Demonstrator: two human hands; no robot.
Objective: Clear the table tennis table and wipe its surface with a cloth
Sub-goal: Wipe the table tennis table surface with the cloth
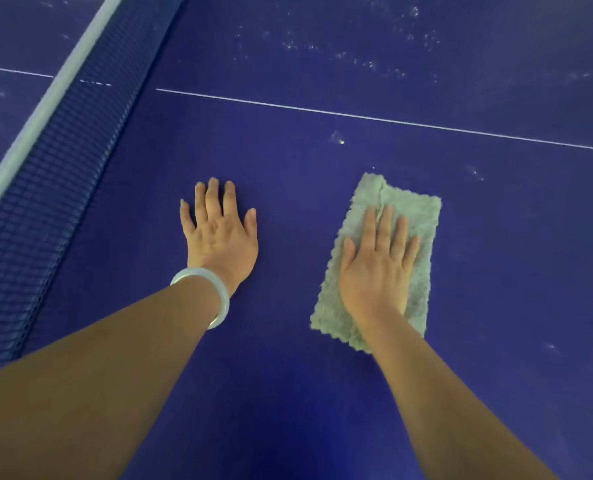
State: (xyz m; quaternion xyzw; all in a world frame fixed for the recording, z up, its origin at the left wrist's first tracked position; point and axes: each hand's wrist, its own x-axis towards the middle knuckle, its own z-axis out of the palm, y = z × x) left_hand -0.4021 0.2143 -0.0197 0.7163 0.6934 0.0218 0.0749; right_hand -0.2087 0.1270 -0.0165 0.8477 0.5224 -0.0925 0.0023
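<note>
1. Both bare forearms reach forward and down over the blue table tennis table, roughly side by side, palms facing down.
2. The left hand lies flat on the bare table surface, its fingers straight and slightly spread, holding nothing — a pale bangle circles the wrist.
3. The right hand presses flat on the cloth, fingers straight and close together, not curled round it.
4. The cloth is pale grey-green and fluffy, folded into a long rectangle; it lies on the table to the right of the left hand, well apart from it, with its far end sticking out past the fingertips.
5. The net with its white top band runs diagonally at the left — beside the left hand, not touching it.
6. A thin white line crosses the table beyond both hands, and whitish smudges dot the surface around and beyond it.
</note>
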